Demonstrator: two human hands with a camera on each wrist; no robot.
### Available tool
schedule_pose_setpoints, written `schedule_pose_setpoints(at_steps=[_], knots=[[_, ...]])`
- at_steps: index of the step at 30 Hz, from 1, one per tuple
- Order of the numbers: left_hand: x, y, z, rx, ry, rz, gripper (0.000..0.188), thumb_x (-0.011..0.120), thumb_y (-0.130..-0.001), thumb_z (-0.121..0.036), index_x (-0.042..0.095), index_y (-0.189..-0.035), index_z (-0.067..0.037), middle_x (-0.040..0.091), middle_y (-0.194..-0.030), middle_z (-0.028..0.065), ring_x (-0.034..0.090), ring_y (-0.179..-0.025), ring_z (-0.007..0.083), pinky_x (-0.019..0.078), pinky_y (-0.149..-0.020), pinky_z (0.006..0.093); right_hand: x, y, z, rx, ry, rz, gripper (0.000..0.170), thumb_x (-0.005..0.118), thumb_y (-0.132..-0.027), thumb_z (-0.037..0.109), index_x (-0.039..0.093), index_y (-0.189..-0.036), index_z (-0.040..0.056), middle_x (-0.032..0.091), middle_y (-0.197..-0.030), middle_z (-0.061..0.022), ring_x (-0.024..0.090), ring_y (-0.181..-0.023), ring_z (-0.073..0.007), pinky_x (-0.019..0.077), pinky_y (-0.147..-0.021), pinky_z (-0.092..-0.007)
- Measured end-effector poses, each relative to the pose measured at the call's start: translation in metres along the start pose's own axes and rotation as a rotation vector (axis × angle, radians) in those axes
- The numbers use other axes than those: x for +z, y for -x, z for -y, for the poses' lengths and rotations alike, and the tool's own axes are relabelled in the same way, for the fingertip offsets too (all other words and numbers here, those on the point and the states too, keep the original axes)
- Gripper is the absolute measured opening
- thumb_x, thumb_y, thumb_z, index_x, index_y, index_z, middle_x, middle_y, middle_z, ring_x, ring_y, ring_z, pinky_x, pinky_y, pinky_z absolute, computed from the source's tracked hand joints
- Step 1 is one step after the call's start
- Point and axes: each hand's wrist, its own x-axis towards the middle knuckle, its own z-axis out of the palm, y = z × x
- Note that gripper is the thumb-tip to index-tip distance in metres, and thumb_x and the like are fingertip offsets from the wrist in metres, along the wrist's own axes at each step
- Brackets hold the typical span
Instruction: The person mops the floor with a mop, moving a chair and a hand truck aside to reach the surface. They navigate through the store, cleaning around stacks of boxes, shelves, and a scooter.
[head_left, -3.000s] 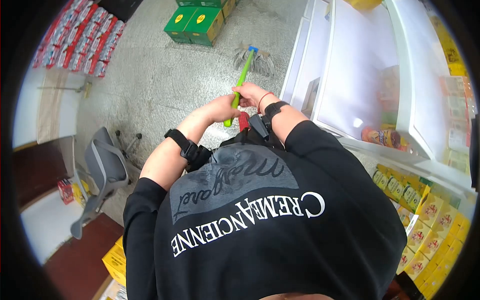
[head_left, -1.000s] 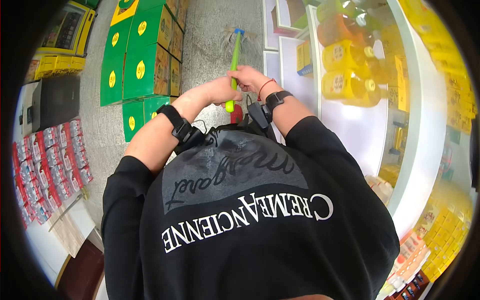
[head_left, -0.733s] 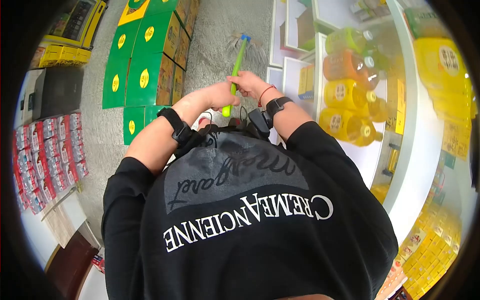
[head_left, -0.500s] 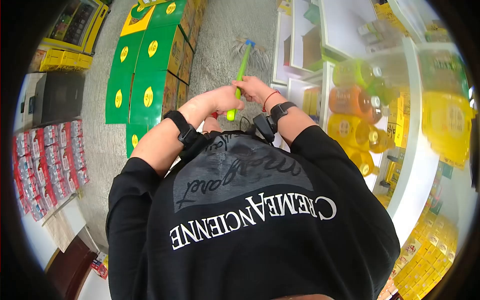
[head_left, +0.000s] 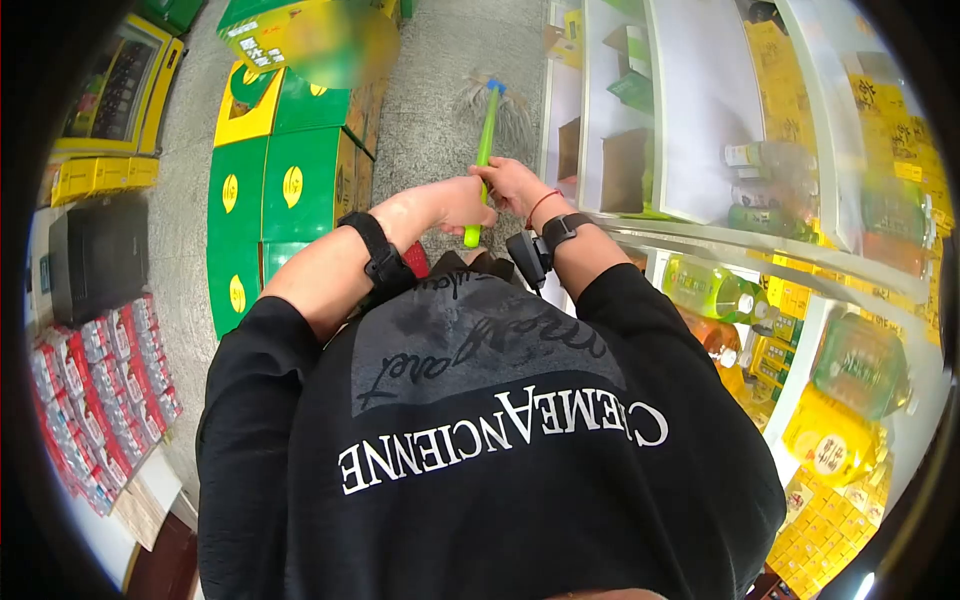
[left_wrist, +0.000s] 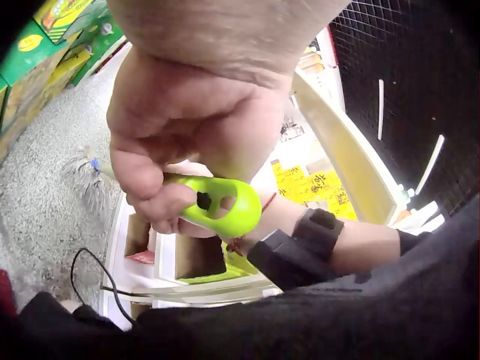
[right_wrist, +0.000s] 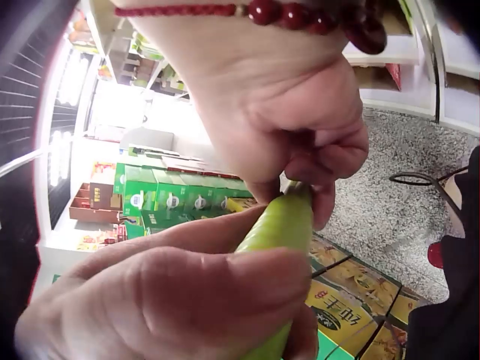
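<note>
Both hands hold a green mop handle (head_left: 486, 145) with a blue joint and grey strands (head_left: 505, 115) on the floor, ahead of the body in the head view. The left hand (head_left: 462, 203) curls round the lower part near the handle's end; in the left wrist view, the left hand (left_wrist: 187, 127) grips just behind the looped green end cap (left_wrist: 225, 208). Farther up the handle, the right hand (head_left: 512, 185) pinches it, with a red bracelet at the wrist. Seen from the right wrist, the right hand (right_wrist: 300, 127) has curled fingers round the handle (right_wrist: 281, 225), beyond the left hand (right_wrist: 172, 300).
Stacked green boxes (head_left: 300, 180) line the left side of the grey floor (head_left: 430, 60). White shelving (head_left: 690, 120) with bottles (head_left: 700, 285) and yellow packs runs along the right. Red-and-white packs (head_left: 105, 400) and a black box (head_left: 100, 250) stand at the far left.
The shelf bottles have shifted down and right in the head view, and a yellow-green box has come in at the upper left. Both hands keep hold of the handle.
</note>
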Motion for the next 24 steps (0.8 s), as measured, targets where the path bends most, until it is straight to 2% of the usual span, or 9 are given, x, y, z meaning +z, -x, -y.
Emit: schedule_pose_setpoints(at_steps=[3, 6, 9, 11, 14, 18, 20, 22, 24], knots=[[-0.024, -0.012, -0.018, -0.005, -0.030, 0.005, 0.053, 0.061, -0.068, -0.022, 0.040, -0.109, 0.005, 0.056, -0.066, 0.0105, 0.052, -0.048, 0.0175, 0.0401, -0.040, 0.0275, -0.020, -0.009, 0.026, 0.007, 0.037, 0.025, 0.019, 0.055, -0.082, 0.025, 0.049, -0.082, 0.0070, 0.039, -0.059, 0.0009, 0.034, -0.044, -0.0088, 0.0258, -0.038, -0.0244], [-0.055, -0.035, -0.030, 0.052, 0.057, 0.083, 0.053, 0.061, -0.069, -0.021, 0.039, -0.110, 0.004, 0.054, -0.064, 0.0092, 0.051, -0.047, 0.0161, 0.0389, -0.040, 0.0267, -0.041, -0.032, 0.048, 0.004, 0.070, 0.019, 0.019, 0.055, -0.082, 0.025, 0.050, -0.083, 0.0063, 0.041, -0.060, 0.0004, 0.036, -0.045, -0.0092, 0.0270, -0.038, -0.0248], [-0.093, -0.070, -0.044, 0.029, -0.009, 0.024, 0.052, 0.060, -0.070, -0.020, 0.039, -0.112, 0.002, 0.053, -0.063, 0.0081, 0.050, -0.047, 0.0151, 0.0381, -0.040, 0.0261, -0.069, -0.059, 0.085, -0.028, 0.078, -0.009, 0.019, 0.054, -0.082, 0.024, 0.050, -0.083, 0.0059, 0.042, -0.059, -0.0001, 0.037, -0.044, -0.0095, 0.0273, -0.037, -0.0245], [-0.120, -0.095, -0.057, 0.041, 0.049, -0.003, 0.053, 0.060, -0.070, -0.020, 0.038, -0.114, 0.001, 0.053, -0.064, 0.0078, 0.049, -0.046, 0.0145, 0.0374, -0.040, 0.0258, -0.092, -0.075, 0.117, -0.046, 0.182, -0.040, 0.020, 0.055, -0.082, 0.025, 0.050, -0.083, 0.0054, 0.042, -0.057, -0.0007, 0.037, -0.041, -0.0098, 0.0266, -0.036, -0.0247], [-0.158, -0.122, -0.089, 0.055, 0.081, -0.093, 0.051, 0.059, -0.071, -0.021, 0.040, -0.114, -0.001, 0.053, -0.066, 0.0071, 0.047, -0.045, 0.0140, 0.0367, -0.040, 0.0254, -0.135, -0.107, 0.151, -0.024, 0.137, -0.018, 0.021, 0.056, -0.082, 0.026, 0.051, -0.082, 0.0050, 0.041, -0.055, -0.0010, 0.035, -0.039, -0.0100, 0.0260, -0.035, -0.0253], [-0.214, -0.140, -0.133, 0.037, 0.041, -0.097, 0.049, 0.057, -0.072, -0.022, 0.042, -0.114, -0.003, 0.053, -0.067, 0.0061, 0.046, -0.047, 0.0131, 0.0364, -0.040, 0.0255, -0.177, -0.143, 0.200, -0.031, 0.082, 0.039, 0.022, 0.057, -0.081, 0.026, 0.052, -0.081, 0.0045, 0.042, -0.055, -0.0014, 0.035, -0.039, -0.0101, 0.0255, -0.035, -0.0259], [-0.235, -0.157, -0.136, 0.059, 0.176, -0.138, 0.049, 0.057, -0.072, -0.023, 0.043, -0.114, -0.004, 0.053, -0.068, 0.0058, 0.047, -0.050, 0.0127, 0.0368, -0.041, 0.0255, -0.192, -0.164, 0.218, -0.058, 0.139, 0.009, 0.027, 0.058, -0.078, 0.027, 0.053, -0.074, 0.0005, 0.046, -0.055, -0.0041, 0.040, -0.040, -0.0129, 0.0300, -0.036, -0.0270], [-0.246, -0.174, -0.137, 0.056, 0.242, -0.174, 0.051, 0.058, -0.071, -0.022, 0.042, -0.117, -0.006, 0.054, -0.071, 0.0059, 0.047, -0.052, 0.0128, 0.0368, -0.042, 0.0253, -0.203, -0.181, 0.226, -0.071, 0.140, 0.007, 0.028, 0.058, -0.078, 0.028, 0.054, -0.075, 0.0002, 0.047, -0.055, -0.0043, 0.039, -0.039, -0.0129, 0.0303, -0.035, -0.0272], [-0.262, -0.182, -0.142, 0.006, 0.086, -0.199, 0.047, 0.059, -0.068, -0.024, 0.045, -0.106, 0.000, 0.058, -0.074, 0.0117, 0.055, -0.055, 0.0194, 0.0443, -0.047, 0.0302, -0.210, -0.195, 0.238, -0.066, 0.208, 0.011, 0.029, 0.058, -0.078, 0.028, 0.055, -0.077, -0.0009, 0.049, -0.057, -0.0050, 0.040, -0.039, -0.0126, 0.0309, -0.035, -0.0273]])
